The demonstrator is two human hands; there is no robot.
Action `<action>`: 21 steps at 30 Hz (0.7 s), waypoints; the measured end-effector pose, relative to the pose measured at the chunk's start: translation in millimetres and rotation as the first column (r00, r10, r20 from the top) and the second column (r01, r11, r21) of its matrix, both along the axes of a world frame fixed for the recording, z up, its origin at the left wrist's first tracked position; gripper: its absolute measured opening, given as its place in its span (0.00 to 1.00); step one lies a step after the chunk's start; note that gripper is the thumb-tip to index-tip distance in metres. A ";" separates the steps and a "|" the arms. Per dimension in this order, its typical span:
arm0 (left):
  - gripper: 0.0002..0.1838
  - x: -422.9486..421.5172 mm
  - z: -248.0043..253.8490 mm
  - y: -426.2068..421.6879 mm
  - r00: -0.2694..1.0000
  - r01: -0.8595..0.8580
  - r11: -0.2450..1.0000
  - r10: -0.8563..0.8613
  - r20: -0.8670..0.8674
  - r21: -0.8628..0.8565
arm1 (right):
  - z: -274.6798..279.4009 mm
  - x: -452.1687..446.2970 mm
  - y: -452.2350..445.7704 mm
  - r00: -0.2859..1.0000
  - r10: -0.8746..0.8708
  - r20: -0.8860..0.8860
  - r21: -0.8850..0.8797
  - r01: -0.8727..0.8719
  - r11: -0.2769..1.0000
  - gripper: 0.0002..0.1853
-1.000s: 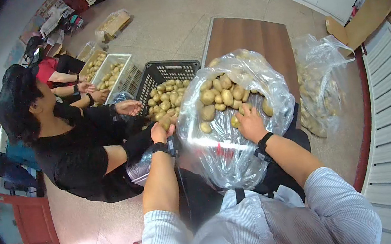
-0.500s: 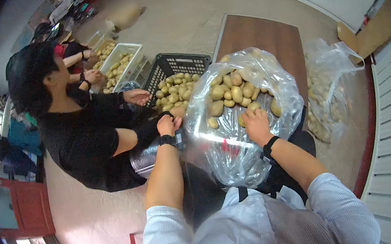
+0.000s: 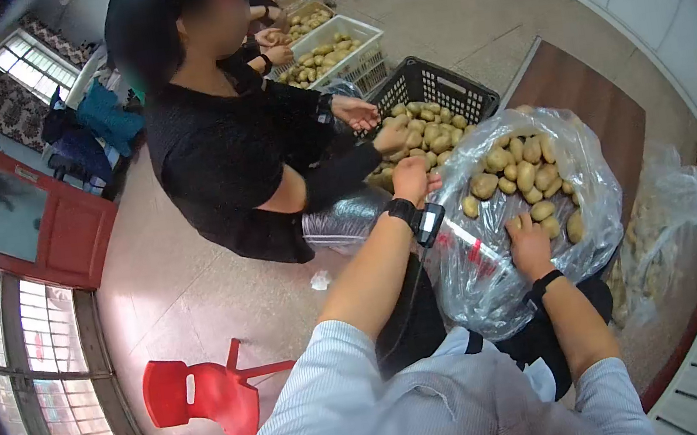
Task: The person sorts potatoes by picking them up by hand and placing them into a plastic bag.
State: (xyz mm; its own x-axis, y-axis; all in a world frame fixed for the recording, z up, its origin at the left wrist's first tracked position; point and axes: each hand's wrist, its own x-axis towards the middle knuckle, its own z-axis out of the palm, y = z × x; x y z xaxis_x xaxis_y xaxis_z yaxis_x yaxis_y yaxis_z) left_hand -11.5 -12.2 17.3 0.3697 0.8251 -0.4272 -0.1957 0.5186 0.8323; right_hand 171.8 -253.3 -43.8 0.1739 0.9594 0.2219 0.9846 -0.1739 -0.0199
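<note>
A clear plastic bag (image 3: 498,286) with several potatoes (image 3: 528,176) in it lies open on my lap. My right hand (image 3: 530,246) rests palm down inside it, fingers stretched out, just below a potato (image 3: 542,210). Between the bag and the black crate (image 3: 436,83) is my left hand (image 3: 416,180), its fingers curled in; what they hold, if anything, is hidden. The crate is full of potatoes (image 3: 429,128). A co-worker's hand (image 3: 395,136) is over these potatoes, and their other hand (image 3: 355,113) is at the crate's left side.
Past the black crate stands a white crate (image 3: 365,39) of potatoes, with another person's hands beside it. A brown board (image 3: 583,90) lies behind the bag. On the right is another clear bag (image 3: 661,220) of potatoes. A red chair (image 3: 213,394) stands on the floor at left.
My view has swung left, so everything sits further right. My left hand remains curled between crate and bag; my right hand stays low in the bag. The co-worker's near hand now shows over the crate.
</note>
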 end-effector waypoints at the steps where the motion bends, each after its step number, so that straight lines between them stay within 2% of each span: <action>1: 0.13 -0.3 3.1 -1.1 0.998 0.028 1.000 -0.027 -0.058 0.007 | 1.8 0.1 0.7 1.000 -0.007 0.005 0.003 0.007 1.000 0.12; 2: 0.15 -0.3 6.1 -1.4 0.992 0.054 0.998 -0.052 -0.117 0.012 | 2.5 -1.7 1.9 1.000 -0.021 -0.021 -0.020 0.020 1.000 0.11; 4: 0.16 0.2 6.9 -3.1 0.992 0.064 0.998 -0.062 -0.114 0.011 | 0.3 -1.4 0.8 0.998 -0.036 -0.047 -0.048 0.033 0.998 0.11; 7: 0.17 -2.8 4.8 -3.7 0.991 0.096 0.995 -0.096 -0.090 0.002 | -2.8 2.3 -0.1 0.999 -0.018 -0.040 -0.017 0.017 1.000 0.15; 10: 0.17 -1.7 7.4 -2.6 0.988 0.107 0.994 -0.108 -0.110 -0.014 | 6.3 4.1 3.1 0.990 -0.030 -0.135 -0.033 0.026 0.999 0.16; 12: 0.16 -2.0 7.5 -3.4 0.975 0.188 0.982 -0.188 -0.118 -0.016 | 13.1 4.2 4.3 0.956 -0.063 -0.288 0.035 0.076 0.996 0.15; 13: 0.16 -0.4 11.0 -6.0 0.974 0.195 0.981 -0.195 -0.117 -0.017 | 18.0 4.0 5.7 0.955 -0.070 -0.287 0.034 0.084 0.996 0.15; 15: 0.15 3.7 17.1 -12.6 0.951 0.258 0.966 -0.258 -0.168 -0.025 | 26.5 3.0 8.5 0.875 -0.028 -0.483 0.134 0.105 0.985 0.17; 16: 0.15 5.7 14.9 -13.5 0.950 0.263 0.964 -0.264 -0.167 -0.026 | 26.1 3.3 10.4 0.876 -0.034 -0.482 0.133 0.111 0.985 0.17; 18: 0.12 8.4 10.2 -15.5 0.914 0.369 0.929 -0.361 -0.184 0.014 | 22.8 3.4 13.1 0.768 -0.032 -0.640 0.161 0.175 0.971 0.18; 19: 0.12 9.1 12.5 -18.4 0.914 0.369 0.929 -0.361 -0.183 0.011 | 21.4 2.6 12.8 0.767 -0.033 -0.640 0.158 0.174 0.972 0.18; 21: 0.12 10.2 17.9 -22.9 0.894 0.404 0.915 -0.394 -0.212 0.002 | 19.0 0.3 14.6 0.646 -0.029 -0.763 0.160 0.232 0.959 0.20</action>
State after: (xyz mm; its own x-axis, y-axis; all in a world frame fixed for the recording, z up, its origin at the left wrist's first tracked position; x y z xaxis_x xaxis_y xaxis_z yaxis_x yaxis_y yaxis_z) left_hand -1.3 -35.1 35.2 0.5810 0.6467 -0.4942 0.1954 0.4786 0.8560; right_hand 172.1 -238.7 -24.8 0.4964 0.8532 0.1603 0.5811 -0.1895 -0.7914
